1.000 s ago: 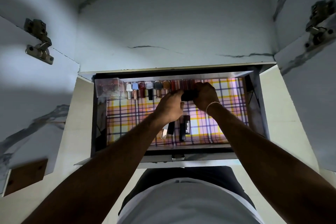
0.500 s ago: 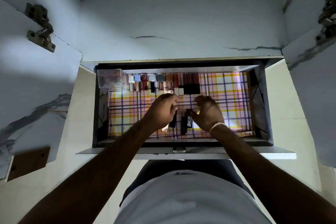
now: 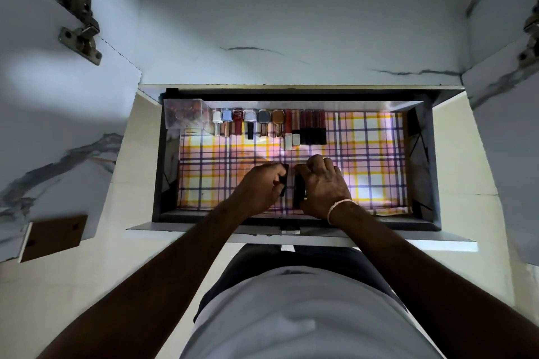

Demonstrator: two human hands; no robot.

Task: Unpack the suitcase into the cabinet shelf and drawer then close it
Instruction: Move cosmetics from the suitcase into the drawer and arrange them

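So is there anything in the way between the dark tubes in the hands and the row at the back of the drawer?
Nothing visible. Only bare checked liner lies between the hands and the row of cosmetics, with free space at its right end.

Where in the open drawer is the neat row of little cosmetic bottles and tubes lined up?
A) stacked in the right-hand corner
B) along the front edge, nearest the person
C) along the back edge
C: the row of bottles and tubes lies along the drawer's far edge beside a clear box, beyond both hands.
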